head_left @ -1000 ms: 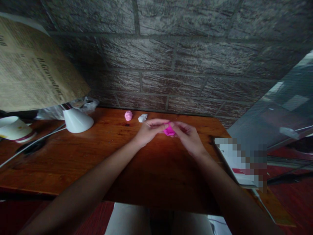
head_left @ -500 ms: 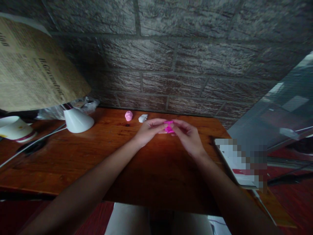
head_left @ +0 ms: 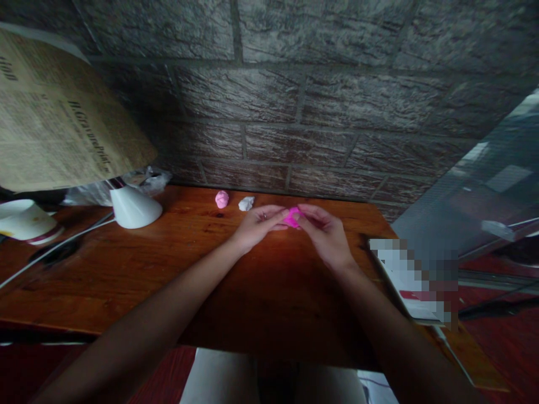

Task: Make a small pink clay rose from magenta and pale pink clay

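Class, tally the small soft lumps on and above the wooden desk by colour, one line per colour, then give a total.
Bright pink: 1, the bright pink lump pinched between the left hand and right hand
Pale pink: 1, the pale pink lump near the wall
White: 1, the white lump beside it
Total: 3

Print on the paper lampshade

The only lettering sits on the lampshade [head_left: 63,123] at the upper left, which is printed like an old newspaper: a slanted heading in ornate dark type runs down its right side (the letters are too small and blurred to spell out with any certainty), with columns of finer print beside it that cannot be read at all. A larger heading at the top left edge is cut off. The papers [head_left: 415,280] at the right are pixelated, nothing legible there.
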A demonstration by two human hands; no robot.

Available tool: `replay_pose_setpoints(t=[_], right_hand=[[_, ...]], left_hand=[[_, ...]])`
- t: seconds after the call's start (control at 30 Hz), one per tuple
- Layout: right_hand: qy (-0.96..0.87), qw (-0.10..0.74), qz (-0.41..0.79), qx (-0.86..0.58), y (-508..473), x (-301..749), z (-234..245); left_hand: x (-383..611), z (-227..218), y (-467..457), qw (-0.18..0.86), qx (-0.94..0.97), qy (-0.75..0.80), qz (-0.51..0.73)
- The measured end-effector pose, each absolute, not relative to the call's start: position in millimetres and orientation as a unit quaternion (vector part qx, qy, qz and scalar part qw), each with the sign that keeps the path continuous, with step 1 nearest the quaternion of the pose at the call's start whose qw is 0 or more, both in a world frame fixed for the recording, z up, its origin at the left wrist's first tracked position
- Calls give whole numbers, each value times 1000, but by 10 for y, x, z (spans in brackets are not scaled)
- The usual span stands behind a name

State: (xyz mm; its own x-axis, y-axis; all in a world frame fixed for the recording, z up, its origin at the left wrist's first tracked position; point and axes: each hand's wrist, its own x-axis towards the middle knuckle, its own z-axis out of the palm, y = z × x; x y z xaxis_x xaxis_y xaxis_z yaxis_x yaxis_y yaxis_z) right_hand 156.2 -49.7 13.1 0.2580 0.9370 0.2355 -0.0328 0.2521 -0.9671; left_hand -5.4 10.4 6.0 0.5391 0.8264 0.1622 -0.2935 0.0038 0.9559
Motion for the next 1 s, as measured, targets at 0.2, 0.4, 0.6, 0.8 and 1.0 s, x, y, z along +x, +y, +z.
replay_pose_setpoints(t=[0.2, 0.4, 0.6, 0.8, 1.0], right_hand=[[-478, 608, 409, -484, -500, 1552, 141], [-472, 618, 409, -477, -508, 1555, 151], [-452, 629, 426, -468, -524, 1532, 173], [-440, 636, 426, -470, -532, 1513, 184], [-429, 639, 439, -463, -544, 1497, 164]], left_hand=[[-58, 54, 122, 624, 577, 251, 464], [-41, 62, 98, 618, 581, 229, 478], [-39, 50, 103, 636, 565, 224, 475], [-49, 44, 110, 650, 557, 231, 463], [-56, 74, 97, 634, 555, 244, 479]])
